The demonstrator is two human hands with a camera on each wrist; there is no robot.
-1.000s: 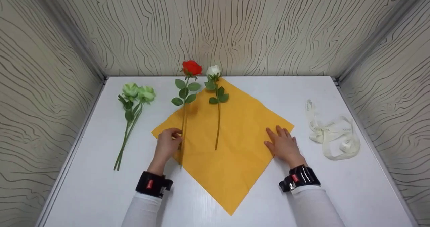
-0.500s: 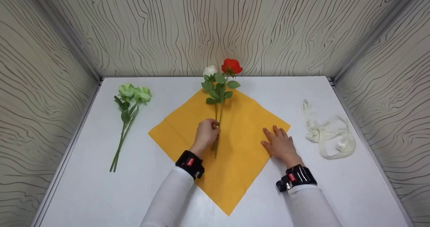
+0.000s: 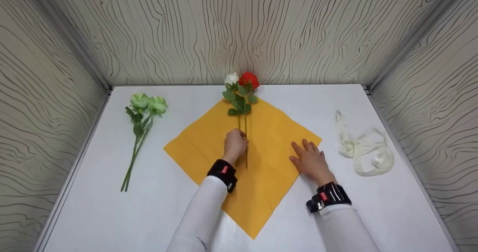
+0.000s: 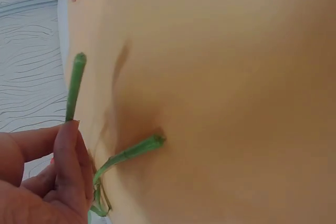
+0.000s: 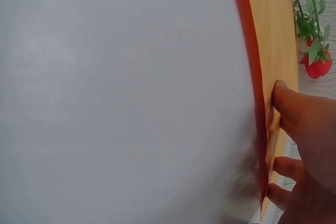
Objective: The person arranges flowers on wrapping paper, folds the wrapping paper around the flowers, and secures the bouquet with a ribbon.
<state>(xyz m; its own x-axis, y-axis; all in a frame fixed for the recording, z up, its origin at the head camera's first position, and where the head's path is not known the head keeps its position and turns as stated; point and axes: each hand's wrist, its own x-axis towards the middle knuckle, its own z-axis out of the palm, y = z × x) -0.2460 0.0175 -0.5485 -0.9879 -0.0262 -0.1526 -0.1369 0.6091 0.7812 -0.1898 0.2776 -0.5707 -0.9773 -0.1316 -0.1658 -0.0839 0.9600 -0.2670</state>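
A red rose (image 3: 249, 80) has its stem pinched between the thumb and fingers of my left hand (image 3: 235, 144), above the yellow wrapping sheet (image 3: 270, 166). Just left of its bloom lies a white rose (image 3: 231, 78), and the leaves of the two overlap. In the left wrist view the held stem's cut end (image 4: 76, 85) sticks out past my fingertips, while a second green stem (image 4: 131, 152) is lower, by the sheet. Fingers spread, my right hand (image 3: 313, 161) rests on the sheet near its right corner; the right wrist view shows the sheet's edge under the fingers (image 5: 289, 167).
Two pale green flowers (image 3: 157, 105) with long stems lie on the white table (image 3: 93, 207) at the left. A loosely looped cream ribbon (image 3: 378, 160) with print lies at the right. Patterned panels (image 3: 179, 31) stand behind and at both sides.
My left hand has carried the red rose rightward from the sheet's left side to beside the white rose, its bloom dropping lower at the end. The right hand has stayed put.
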